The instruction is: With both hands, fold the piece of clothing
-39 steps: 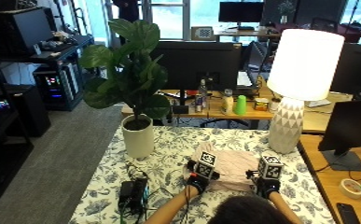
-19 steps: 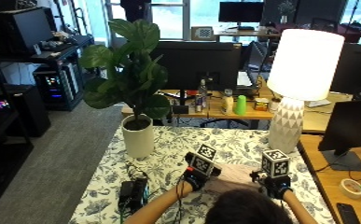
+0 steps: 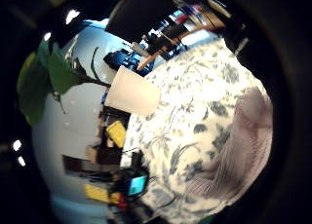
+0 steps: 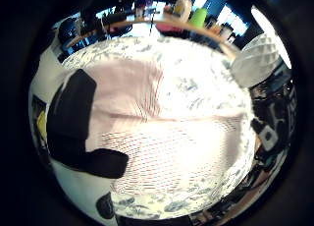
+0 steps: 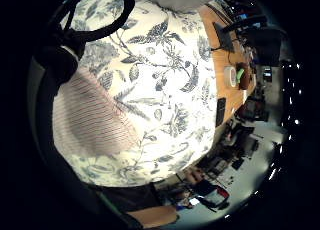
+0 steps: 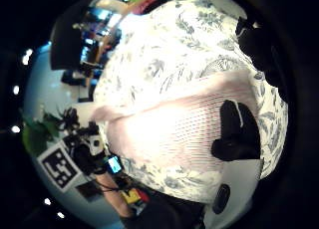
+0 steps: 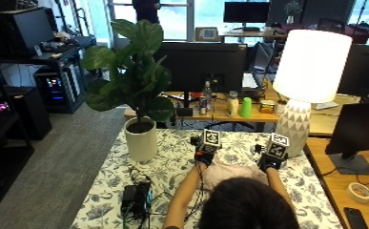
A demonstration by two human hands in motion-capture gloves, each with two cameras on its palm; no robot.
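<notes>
clothing (image 7: 230,170) between hands, table (image 7: 171,162) around

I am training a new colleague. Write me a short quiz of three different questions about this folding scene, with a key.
1. True or false: the garment lies on a plain wooden tabletop.
2. What stands on the table beside the person's right hand?
A. a lamp
B. a kettle
C. a printer
3. Fill in: the garment is pale pink with thin ____.

Key: 1 false, it lies on the floral tablecloth. 2 A, the white lamp. 3 stripes.
</notes>
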